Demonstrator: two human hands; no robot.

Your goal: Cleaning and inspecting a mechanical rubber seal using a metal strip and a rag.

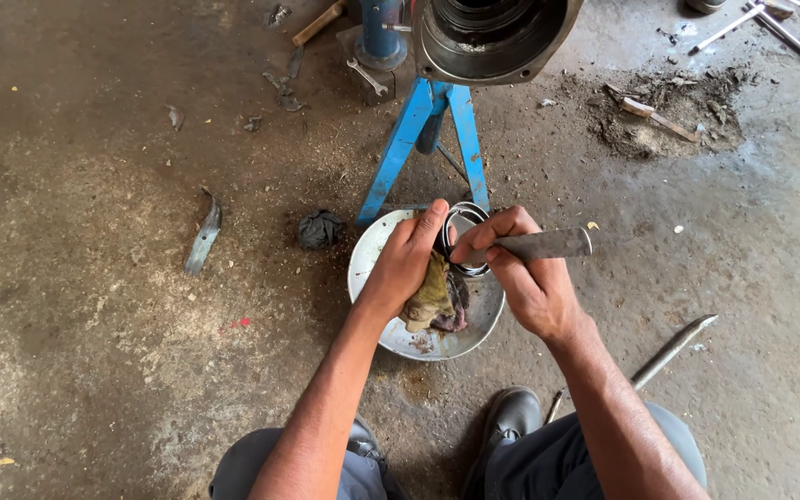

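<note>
My left hand (406,261) grips a dirty yellow-brown rag (432,298) together with a round metal ring part (463,231), held over a shallow metal bowl (372,255) on the floor. My right hand (520,273) is closed on a grey metal tool (548,244), a blunt bar whose tip rests against the ring. Both hands meet above the bowl, between my knees.
A blue metal stand (423,139) carries a large round metal housing (493,37) just beyond the bowl. A crumpled dark rag (320,229), a curved metal strip (204,239), a long steel rod (668,352), a spanner (368,78) and debris lie on the dirty concrete floor.
</note>
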